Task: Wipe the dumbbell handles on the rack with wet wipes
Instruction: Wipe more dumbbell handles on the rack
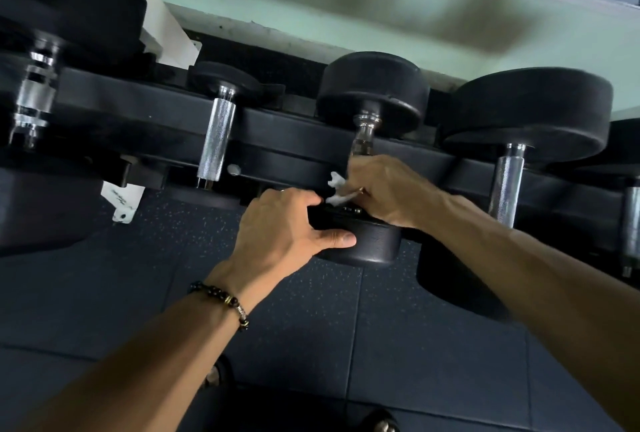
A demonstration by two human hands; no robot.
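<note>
On the black rack (298, 134), a row of dumbbells rests with chrome handles pointing toward the person. At the middle dumbbell (372, 96), the right hand (384, 189) has its grip curled round the handle (362, 141), with a white wet wipe (337, 189) bunched under the fingers and poking out on the left. The left hand (287, 224) clasps the near black weight end (367, 241), thumb pressed along its side. A beaded bracelet (221, 300) sits on the left wrist. Dark speckled floor mats (415, 345) lie below.
</note>
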